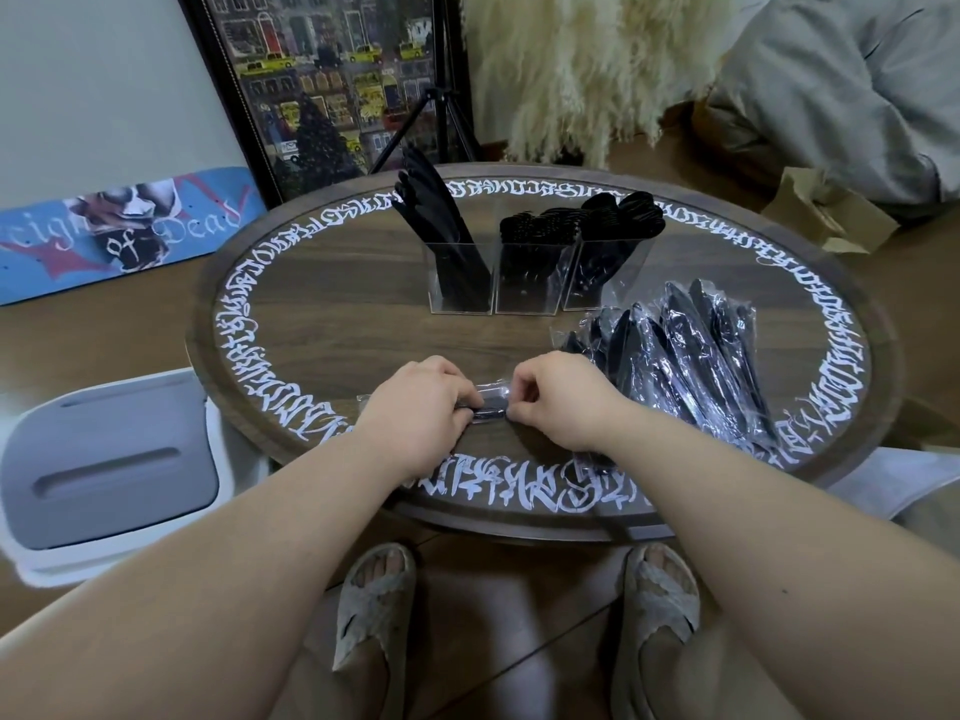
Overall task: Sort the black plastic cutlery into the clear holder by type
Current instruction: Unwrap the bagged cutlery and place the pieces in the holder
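At frame centre, your left hand [415, 407] and right hand [558, 397] both pinch one wrapped cutlery packet [491, 405] below the clear holder [535, 275].

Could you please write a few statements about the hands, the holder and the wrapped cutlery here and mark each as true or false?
1. Both hands grip one wrapped cutlery packet near the table's front edge. True.
2. The clear holder has all three compartments empty. False: each holds black cutlery.
3. A pile of wrapped packets lies right of the right hand. True.
4. The left hand rests flat on the white bin. False: it pinches the packet on the table.
5. The holder lies on its side. False: it stands upright.
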Tool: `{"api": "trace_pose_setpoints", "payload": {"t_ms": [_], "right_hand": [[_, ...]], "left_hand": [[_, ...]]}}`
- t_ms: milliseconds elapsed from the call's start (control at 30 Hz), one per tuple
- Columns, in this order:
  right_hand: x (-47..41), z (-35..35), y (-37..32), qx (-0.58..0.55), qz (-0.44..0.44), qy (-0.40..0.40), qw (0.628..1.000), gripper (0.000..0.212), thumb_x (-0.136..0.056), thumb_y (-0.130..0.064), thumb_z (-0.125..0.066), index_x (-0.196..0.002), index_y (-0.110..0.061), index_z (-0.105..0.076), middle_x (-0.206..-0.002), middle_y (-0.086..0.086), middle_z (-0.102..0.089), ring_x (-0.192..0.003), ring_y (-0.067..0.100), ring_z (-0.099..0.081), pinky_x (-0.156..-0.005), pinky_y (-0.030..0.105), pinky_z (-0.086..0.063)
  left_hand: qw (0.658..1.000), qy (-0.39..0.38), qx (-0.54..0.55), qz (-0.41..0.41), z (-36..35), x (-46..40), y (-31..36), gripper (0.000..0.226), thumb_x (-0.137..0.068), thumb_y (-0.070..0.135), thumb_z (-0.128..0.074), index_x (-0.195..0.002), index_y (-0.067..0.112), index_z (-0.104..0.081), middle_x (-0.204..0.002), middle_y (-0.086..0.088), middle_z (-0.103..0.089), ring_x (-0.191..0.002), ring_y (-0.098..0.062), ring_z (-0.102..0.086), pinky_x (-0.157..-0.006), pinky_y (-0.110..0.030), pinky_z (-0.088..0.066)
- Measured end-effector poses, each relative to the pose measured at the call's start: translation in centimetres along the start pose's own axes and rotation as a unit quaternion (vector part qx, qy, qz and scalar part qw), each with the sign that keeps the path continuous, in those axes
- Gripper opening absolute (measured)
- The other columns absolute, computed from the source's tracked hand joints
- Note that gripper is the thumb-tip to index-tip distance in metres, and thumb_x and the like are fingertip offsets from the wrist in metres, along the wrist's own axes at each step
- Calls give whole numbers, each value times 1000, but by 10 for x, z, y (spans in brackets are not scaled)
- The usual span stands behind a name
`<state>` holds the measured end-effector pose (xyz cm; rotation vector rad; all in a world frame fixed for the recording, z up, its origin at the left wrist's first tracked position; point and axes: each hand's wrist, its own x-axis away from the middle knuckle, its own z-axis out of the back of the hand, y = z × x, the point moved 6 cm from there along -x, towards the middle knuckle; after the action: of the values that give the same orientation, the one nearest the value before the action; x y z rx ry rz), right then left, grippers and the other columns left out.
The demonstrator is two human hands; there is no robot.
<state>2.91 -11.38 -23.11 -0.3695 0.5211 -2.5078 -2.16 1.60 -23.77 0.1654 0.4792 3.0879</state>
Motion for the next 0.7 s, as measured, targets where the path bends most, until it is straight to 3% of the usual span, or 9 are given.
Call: {"api": "trace_pose_setpoints", "payload": {"t_ms": [133,233,367,467,533,633,700], "right_hand": [[-1,10,7,-41,-39,30,998,9,-88,-17,-63,-80,-14,-67,-81,-5,-66,-81,15,-61,-78,30,-51],[-3,13,17,-98,-98,65,988,8,-83,-13,-61,-76,-15,-63,-71,-2,-69,-77,16,-65,-76,33,-55],[1,15,26,-292,-153,104,938,16,-85,2,-53,-82,-14,-51,-78,9,-68,-71,19,-70,-71,39,-60],[1,15,24,-349,-153,97,919,23,-88,6,-47,-83,-16,-45,-82,11,-62,-69,22,-69,-68,36,-60],[0,16,23,-386,-152,89,906,25,-89,9,-43,-81,-14,-47,-79,11,-62,-64,21,-67,-63,33,-58],[2,18,26,-360,-162,79,916,30,-90,8,-37,-76,-14,-52,-84,10,-64,-62,18,-65,-62,33,-57],[2,20,30,-236,-164,73,955,31,-90,3,-41,-76,-20,-57,-90,4,-66,-73,18,-66,-72,36,-56]], "left_hand": [[1000,2,17,14,3,0,-2,15,-94,28,-56,-106,29,-65,-129,8,-50,-115,-15,-46,-93,-30,-42],[999,6,26,24,6,1,-4,11,-94,28,-55,-104,26,-60,-116,5,-55,-106,-17,-50,-87,-29,-43],[999,9,38,37,11,2,-4,9,-94,30,-54,-101,24,-52,-101,4,-56,-98,-19,-51,-83,-32,-43],[999,0,22,39,12,3,-1,9,-94,32,-54,-96,28,-46,-101,9,-51,-100,-17,-49,-89,-41,-43],[998,9,43,40,14,3,0,9,-94,29,-54,-95,27,-45,-100,9,-50,-94,-15,-50,-88,-39,-43],[996,26,84,31,18,3,0,11,-93,22,-57,-94,24,-46,-100,5,-53,-87,-15,-52,-77,-28,-41],[996,24,84,25,19,3,1,11,-92,20,-57,-95,23,-47,-103,3,-54,-91,-16,-55,-78,-30,-44]]}}
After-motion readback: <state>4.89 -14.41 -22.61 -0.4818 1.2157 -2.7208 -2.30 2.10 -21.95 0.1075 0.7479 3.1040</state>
